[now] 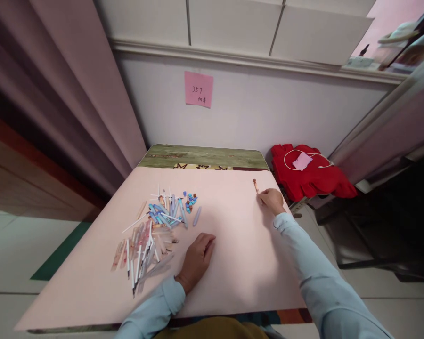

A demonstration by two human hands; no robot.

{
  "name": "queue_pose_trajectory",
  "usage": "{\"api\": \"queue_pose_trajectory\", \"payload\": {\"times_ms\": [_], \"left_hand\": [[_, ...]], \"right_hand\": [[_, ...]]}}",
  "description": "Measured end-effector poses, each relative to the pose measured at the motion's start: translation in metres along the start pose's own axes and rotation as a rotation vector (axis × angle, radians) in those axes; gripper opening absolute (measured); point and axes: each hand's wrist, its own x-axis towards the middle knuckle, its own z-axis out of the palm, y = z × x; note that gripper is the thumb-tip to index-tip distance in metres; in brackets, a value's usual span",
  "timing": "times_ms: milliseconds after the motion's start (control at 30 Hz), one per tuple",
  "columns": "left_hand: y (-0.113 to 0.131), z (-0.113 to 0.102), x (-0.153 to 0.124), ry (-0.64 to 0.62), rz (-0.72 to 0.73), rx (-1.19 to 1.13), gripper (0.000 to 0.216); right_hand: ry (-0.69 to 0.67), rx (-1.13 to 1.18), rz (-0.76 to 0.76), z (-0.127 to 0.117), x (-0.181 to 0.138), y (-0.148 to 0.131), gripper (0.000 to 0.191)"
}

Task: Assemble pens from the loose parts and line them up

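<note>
At the right side of the table, my right hand [271, 200] pinches the lower end of a pen [256, 185]. The pen has a peach, patterned barrel and a brown top, and it points away from me on the pale paper. My left hand [198, 258] rests near the front middle, fingers curled together; whatever they may hold is hidden. Left of it lies a loose pile of clear and pinkish pen barrels [141, 240] mixed with white refills [139, 261]. Blue pen barrels [162, 214] lie just beyond, beside small blue and brown caps [190, 202]. One lilac barrel [197, 216] lies apart.
Pale pink paper [233, 282] covers most of the table, with a green wood-patterned strip [205, 154] at the back. A red cloth [304, 174] with a white cable sits beyond the right edge. A curtain [92, 94] hangs on the left. A pink note [199, 89] is on the wall.
</note>
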Motion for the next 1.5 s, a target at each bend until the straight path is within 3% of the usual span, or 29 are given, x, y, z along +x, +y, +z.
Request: {"api": "queue_pose_trajectory", "payload": {"times_ms": [467, 567, 700, 800, 900, 1033, 1200, 1267, 1333, 1400, 1500], "left_hand": [[0.001, 0.001, -0.002, 0.005, 0.000, -0.008, 0.019], [-0.001, 0.003, -0.003, 0.013, -0.004, -0.009, 0.018], [-0.001, 0.003, -0.003, 0.012, -0.014, -0.014, 0.018], [0.000, 0.003, -0.003, 0.012, -0.016, -0.021, 0.017], [-0.001, 0.003, -0.003, 0.014, -0.006, -0.036, 0.017], [-0.004, 0.004, -0.005, 0.032, 0.016, -0.073, 0.016], [0.005, 0.004, -0.011, 0.112, -0.022, -0.149, 0.013], [0.013, -0.010, -0.005, 0.160, -0.042, -0.160, 0.010], [0.016, -0.040, 0.010, 0.264, -0.075, -0.135, 0.007], [0.008, -0.084, 0.033, 0.413, -0.155, -0.141, 0.010], [-0.022, -0.158, 0.065, 0.657, -0.292, -0.157, 0.012]], "right_hand": [[-0.030, -0.011, -0.027, -0.001, 0.001, 0.003, 0.024], [0.027, -0.019, -0.034, -0.006, -0.005, 0.002, 0.031], [0.169, 0.277, -0.110, 0.008, -0.044, -0.018, 0.040], [-0.013, 0.718, -0.139, 0.040, -0.096, -0.046, 0.042], [-0.167, 0.950, -0.140, 0.075, -0.145, -0.072, 0.042], [-0.112, 0.866, -0.246, 0.099, -0.175, -0.083, 0.038], [-0.099, 0.736, -0.318, 0.102, -0.174, -0.077, 0.035], [-0.117, 0.747, -0.310, 0.102, -0.174, -0.076, 0.037], [-0.133, 0.756, -0.301, 0.103, -0.174, -0.076, 0.037], [-0.136, 0.749, -0.302, 0.104, -0.174, -0.076, 0.036], [-0.130, 0.729, -0.319, 0.105, -0.174, -0.076, 0.035]]}}
